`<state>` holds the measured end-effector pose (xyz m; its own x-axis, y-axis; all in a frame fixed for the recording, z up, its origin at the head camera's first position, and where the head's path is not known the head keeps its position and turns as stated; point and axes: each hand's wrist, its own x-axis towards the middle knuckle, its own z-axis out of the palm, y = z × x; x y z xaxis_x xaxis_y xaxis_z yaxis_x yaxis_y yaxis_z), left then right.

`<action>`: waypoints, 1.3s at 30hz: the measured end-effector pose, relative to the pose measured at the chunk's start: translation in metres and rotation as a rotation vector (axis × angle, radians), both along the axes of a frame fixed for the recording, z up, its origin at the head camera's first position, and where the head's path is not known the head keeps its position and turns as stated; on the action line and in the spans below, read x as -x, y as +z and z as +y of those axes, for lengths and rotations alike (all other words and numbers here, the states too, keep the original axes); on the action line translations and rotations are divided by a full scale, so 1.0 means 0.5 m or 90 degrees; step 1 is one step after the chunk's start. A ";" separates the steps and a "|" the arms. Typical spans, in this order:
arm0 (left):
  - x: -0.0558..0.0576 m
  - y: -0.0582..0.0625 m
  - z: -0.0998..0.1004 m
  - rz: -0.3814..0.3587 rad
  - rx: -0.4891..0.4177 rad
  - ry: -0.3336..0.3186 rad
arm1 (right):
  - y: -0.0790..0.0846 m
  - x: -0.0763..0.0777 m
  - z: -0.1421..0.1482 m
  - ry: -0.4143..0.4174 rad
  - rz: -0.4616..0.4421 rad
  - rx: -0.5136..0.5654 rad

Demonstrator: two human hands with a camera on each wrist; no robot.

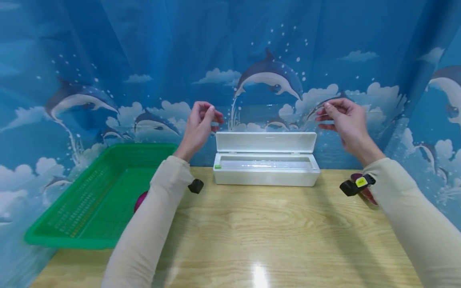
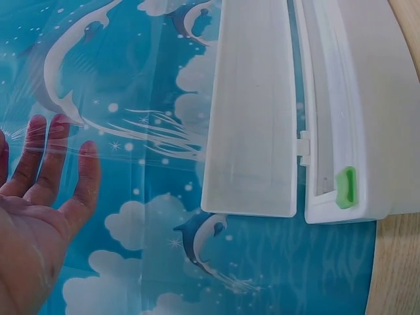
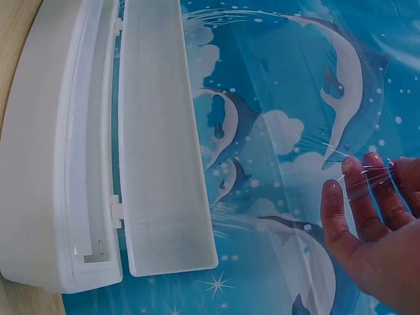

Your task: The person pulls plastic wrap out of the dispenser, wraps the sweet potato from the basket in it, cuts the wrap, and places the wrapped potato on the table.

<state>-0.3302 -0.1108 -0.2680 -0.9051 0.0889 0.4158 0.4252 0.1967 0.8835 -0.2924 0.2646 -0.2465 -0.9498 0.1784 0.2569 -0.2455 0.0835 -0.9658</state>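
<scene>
Pale sleeves (image 1: 142, 228) point toward twelve o'clock, where the left hand (image 1: 201, 124), at eleven, and the right hand (image 1: 347, 120), at one, both pinch clear film (image 1: 264, 112). It spans between them, at the left's three o'clock and right's nine, above the open white box (image 1: 266, 177). Film seems drawn out, covering nothing yet; whether it is severed, I cannot tell.

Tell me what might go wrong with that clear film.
The film might crease or tear: it bunches in the right hand. Spread in the air between that and the left hand, it could sag and cling to itself. It might also catch on the lid, which stands open below it in the head view.
</scene>
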 end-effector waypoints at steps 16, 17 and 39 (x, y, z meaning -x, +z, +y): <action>-0.006 0.021 0.000 0.027 -0.013 0.001 | 0.021 -0.009 -0.002 0.006 0.038 0.004; -0.006 0.022 0.000 0.028 -0.014 0.000 | 0.022 -0.011 -0.001 0.007 0.040 0.006; -0.084 0.022 -0.008 0.038 -0.014 -0.053 | 0.009 -0.069 0.023 0.058 0.105 -0.001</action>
<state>-0.2883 -0.1147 -0.2571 -0.8686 0.1534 0.4712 0.4911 0.1392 0.8599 -0.2577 0.2760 -0.2419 -0.9068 0.0923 0.4113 -0.4078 0.0549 -0.9114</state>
